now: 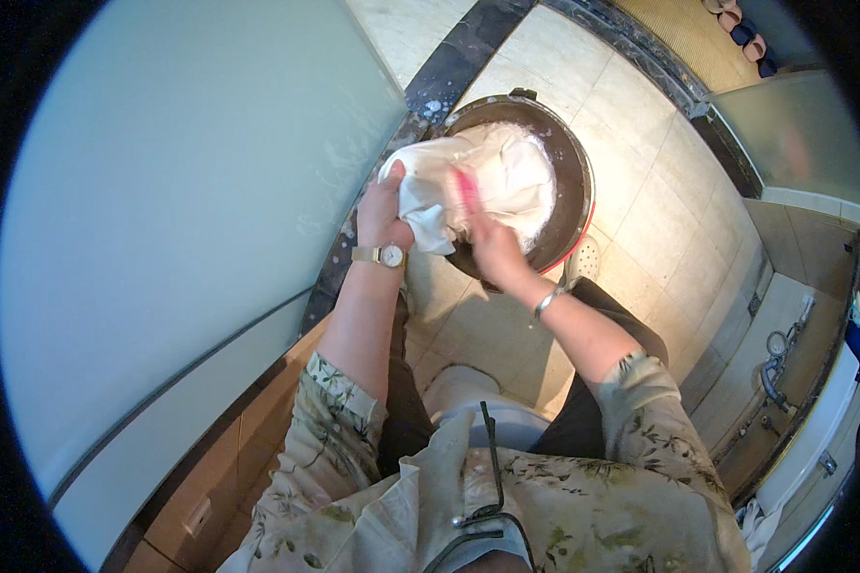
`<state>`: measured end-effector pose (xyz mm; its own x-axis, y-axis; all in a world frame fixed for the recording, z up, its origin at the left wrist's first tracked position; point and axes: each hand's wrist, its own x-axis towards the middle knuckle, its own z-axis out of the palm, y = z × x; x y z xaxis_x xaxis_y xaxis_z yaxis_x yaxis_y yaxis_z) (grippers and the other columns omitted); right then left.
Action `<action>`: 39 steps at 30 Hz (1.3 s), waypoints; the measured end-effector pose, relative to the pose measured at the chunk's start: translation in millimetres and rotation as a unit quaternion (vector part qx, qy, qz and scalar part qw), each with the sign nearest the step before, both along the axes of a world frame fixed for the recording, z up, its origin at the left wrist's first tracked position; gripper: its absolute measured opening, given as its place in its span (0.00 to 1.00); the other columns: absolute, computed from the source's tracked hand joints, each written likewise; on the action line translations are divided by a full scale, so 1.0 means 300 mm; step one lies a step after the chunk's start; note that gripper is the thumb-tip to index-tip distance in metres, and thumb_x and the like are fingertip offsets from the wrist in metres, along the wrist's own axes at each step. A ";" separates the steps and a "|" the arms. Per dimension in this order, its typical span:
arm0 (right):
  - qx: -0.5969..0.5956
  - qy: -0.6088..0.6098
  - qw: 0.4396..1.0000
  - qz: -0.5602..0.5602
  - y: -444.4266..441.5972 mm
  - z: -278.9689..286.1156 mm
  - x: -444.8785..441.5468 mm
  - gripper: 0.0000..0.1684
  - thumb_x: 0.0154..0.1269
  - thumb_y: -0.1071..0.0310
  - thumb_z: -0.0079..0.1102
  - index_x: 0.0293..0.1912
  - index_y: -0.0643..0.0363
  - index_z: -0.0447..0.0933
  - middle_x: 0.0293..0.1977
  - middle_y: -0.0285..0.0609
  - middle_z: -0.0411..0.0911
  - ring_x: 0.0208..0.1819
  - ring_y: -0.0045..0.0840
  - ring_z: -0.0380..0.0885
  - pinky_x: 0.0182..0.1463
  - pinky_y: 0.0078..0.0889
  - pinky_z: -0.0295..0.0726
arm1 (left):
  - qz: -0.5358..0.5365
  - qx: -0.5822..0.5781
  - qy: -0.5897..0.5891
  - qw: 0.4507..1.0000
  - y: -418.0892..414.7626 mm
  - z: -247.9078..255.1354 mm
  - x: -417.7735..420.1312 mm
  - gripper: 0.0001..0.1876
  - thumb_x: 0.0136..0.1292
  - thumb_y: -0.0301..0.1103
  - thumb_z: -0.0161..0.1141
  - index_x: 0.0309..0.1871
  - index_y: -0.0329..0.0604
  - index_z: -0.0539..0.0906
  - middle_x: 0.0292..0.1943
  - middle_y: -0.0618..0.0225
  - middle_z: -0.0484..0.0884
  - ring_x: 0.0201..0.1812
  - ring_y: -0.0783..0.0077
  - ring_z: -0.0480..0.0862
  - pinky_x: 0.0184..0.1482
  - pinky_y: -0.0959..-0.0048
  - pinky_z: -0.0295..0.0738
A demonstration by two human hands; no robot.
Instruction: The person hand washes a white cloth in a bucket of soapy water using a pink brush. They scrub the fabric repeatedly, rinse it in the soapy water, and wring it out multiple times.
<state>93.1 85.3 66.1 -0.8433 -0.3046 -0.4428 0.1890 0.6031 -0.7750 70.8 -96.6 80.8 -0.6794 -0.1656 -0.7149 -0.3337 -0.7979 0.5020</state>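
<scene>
A dark round bucket stands on the floor before me, with wet white cloth bunched in it and suds around the edge. My left hand grips the cloth's left end and holds it up over the bucket's near-left rim. In my right hand is a pink brush, blurred by motion, lying against the cloth. Its bristles cannot be made out. Part of the bucket's near side is hidden behind my right hand and the cloth.
A frosted glass panel rises close on my left above a dark stone sill spotted with foam. Light floor tiles surround the bucket. A clog shows beside its near-right rim. Pipes run low at the right, and several slippers lie far off.
</scene>
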 end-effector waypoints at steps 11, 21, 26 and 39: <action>0.013 -0.025 0.997 -0.079 0.078 -0.145 -0.052 0.24 0.75 0.61 0.41 0.68 0.48 0.64 0.31 0.49 0.80 0.32 0.30 0.80 0.41 0.34 0.77 | -0.007 -0.095 -0.024 0.995 0.071 0.082 -0.030 0.11 0.69 0.30 0.54 0.51 0.34 0.74 0.44 0.59 0.81 0.40 0.63 0.84 0.39 0.64 0.82; -0.015 -0.032 0.996 -0.079 0.038 -0.064 -0.024 0.24 0.74 0.62 0.44 0.67 0.49 0.64 0.38 0.56 0.81 0.40 0.32 0.82 0.46 0.34 0.76 | -0.028 -0.085 -0.003 0.996 0.067 0.084 -0.002 0.13 0.69 0.30 0.54 0.52 0.33 0.74 0.43 0.57 0.81 0.39 0.62 0.84 0.39 0.63 0.82; -0.092 0.061 0.994 -0.009 -0.048 0.065 0.034 0.23 0.74 0.62 0.42 0.66 0.54 0.66 0.40 0.57 0.81 0.41 0.34 0.81 0.49 0.31 0.76 | -0.022 -0.093 -0.024 0.995 0.041 0.117 0.008 0.14 0.68 0.33 0.56 0.52 0.31 0.76 0.44 0.57 0.82 0.40 0.65 0.84 0.40 0.66 0.80; -0.075 -0.104 0.986 -0.104 0.018 0.039 -0.059 0.24 0.74 0.61 0.43 0.64 0.60 0.67 0.36 0.47 0.81 0.36 0.23 0.77 0.46 0.26 0.76 | -0.045 -0.164 -0.025 0.985 0.108 0.176 -0.016 0.16 0.68 0.41 0.57 0.43 0.33 0.79 0.37 0.61 0.82 0.34 0.69 0.83 0.35 0.70 0.78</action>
